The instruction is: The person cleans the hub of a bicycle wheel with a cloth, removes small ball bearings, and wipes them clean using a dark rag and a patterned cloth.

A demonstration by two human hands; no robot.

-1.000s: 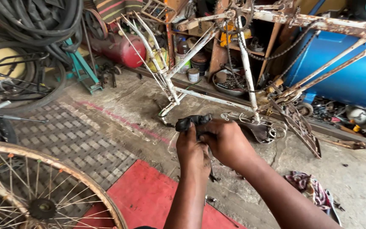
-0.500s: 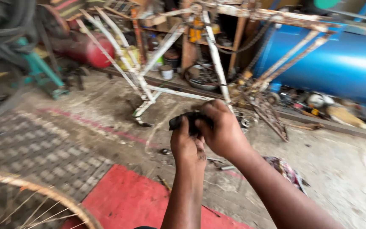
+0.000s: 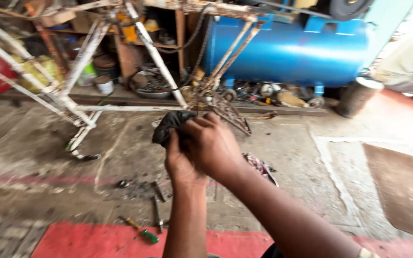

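Note:
My two hands are together in front of me, above the concrete floor. A crumpled black cloth [image 3: 168, 125] sticks out to the upper left of them. My left hand [image 3: 177, 160] grips the cloth from below, and my right hand [image 3: 213, 143] closes over the left one and over the cloth. What lies inside the cloth is hidden. Beyond my hands stands an upturned white bicycle frame [image 3: 80, 76], rusty in places, with a chain hanging by its sprocket [image 3: 225, 107].
A green-handled screwdriver [image 3: 142, 231] and small metal tools [image 3: 157, 200] lie on the floor near a red mat [image 3: 92, 243]. A blue tank [image 3: 288, 50] stands behind. A rag [image 3: 261, 167] lies right of my arms. A brown mat [image 3: 402, 191] is at right.
The view has swung to the right: the wheel at lower left has gone out of sight, the blue tank is now central. My hands stay clasped on the black cloth.

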